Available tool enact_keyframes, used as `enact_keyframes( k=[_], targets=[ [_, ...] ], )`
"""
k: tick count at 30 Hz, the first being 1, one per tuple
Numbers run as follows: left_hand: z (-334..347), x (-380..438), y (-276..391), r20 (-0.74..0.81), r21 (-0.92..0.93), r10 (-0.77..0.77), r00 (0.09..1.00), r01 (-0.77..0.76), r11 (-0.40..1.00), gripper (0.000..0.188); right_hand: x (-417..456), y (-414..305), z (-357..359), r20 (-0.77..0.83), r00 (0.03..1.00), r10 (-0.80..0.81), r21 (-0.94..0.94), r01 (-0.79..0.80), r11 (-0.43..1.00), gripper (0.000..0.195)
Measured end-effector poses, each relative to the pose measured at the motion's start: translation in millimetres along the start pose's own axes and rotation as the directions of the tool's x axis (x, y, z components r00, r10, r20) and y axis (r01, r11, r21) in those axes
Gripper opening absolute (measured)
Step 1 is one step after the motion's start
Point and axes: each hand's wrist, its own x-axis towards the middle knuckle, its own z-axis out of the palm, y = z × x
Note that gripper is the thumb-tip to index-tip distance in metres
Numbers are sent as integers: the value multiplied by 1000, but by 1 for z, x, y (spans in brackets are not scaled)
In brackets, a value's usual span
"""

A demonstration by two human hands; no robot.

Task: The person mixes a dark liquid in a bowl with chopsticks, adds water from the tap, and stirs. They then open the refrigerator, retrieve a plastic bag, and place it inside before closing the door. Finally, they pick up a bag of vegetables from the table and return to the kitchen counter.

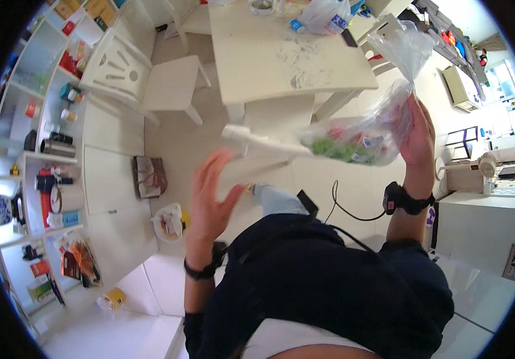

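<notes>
A clear plastic bag [351,142] with green and red contents, perhaps vegetables, hangs from my right hand [416,134]. My right hand grips the bag's gathered neck, and its loose top flares upward above the fingers. What exactly lies inside is blurred by the film. My left hand [212,197] is raised at the left of my body, fingers apart and nothing in it. Behind the bag stands a white chair [280,119], close to the near edge of a cream table [257,58]. Each wrist wears a black band.
On the table's far side are a white plastic bag [327,18], a blue-capped bottle [297,26] and a dark phone-like object [349,38]. Another white chair [172,85] stands left. A lined waste bin [167,223] sits on the floor beside white cabinets [116,179]. A cable [356,215] loops near my right wrist.
</notes>
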Motion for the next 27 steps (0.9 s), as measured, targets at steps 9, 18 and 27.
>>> enact_keyframes(
  k=[9,18,27],
  targets=[
    [40,-40,85,21,-245,154,988,-144,959,87,-130,14,58,309,937,164,375,-278,885,35],
    [144,-35,122,362,-678,-14,932,274,682,27,-161,-13,-42,-63,971,229,556,-157,816,33],
    [338,53,244,603,-520,454,656,-109,847,58,-234,-34,-202,-525,847,-88,120,176,977,25]
  ],
)
